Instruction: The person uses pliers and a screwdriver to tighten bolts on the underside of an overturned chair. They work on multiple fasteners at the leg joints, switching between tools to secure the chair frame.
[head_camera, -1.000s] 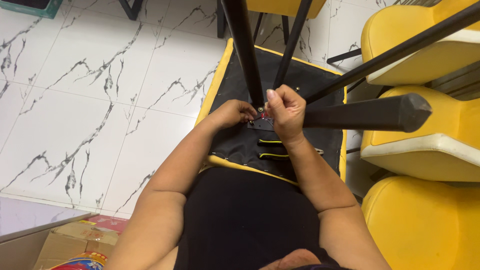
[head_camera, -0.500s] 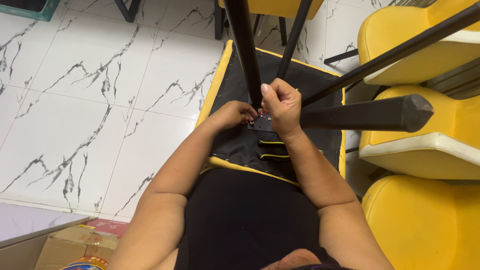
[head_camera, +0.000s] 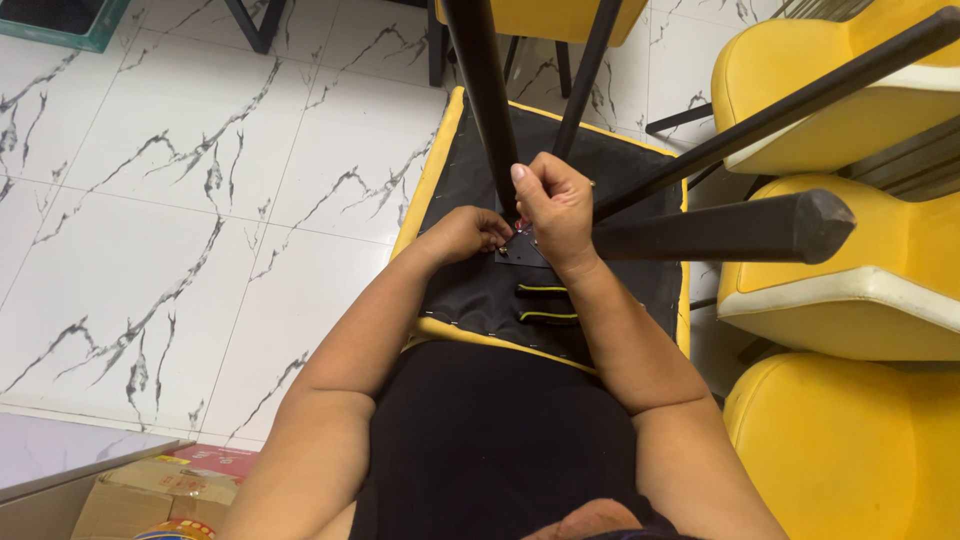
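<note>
Marble floor, upturned chair (head_camera: 620, 170), both hands (head_camera: 515, 225) seemingly pinching its metal bracket (head_camera: 520, 252) between them.

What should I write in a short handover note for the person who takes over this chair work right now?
Left hand: fingertips at the metal bracket on the upturned chair's black underside.
Right hand: closed above the bracket, beside the leg base; whether it holds a tool is hidden.
Done: four black legs stand on the bracket.
Left: cannot tell how far the fastening is; check the bracket.
</note>
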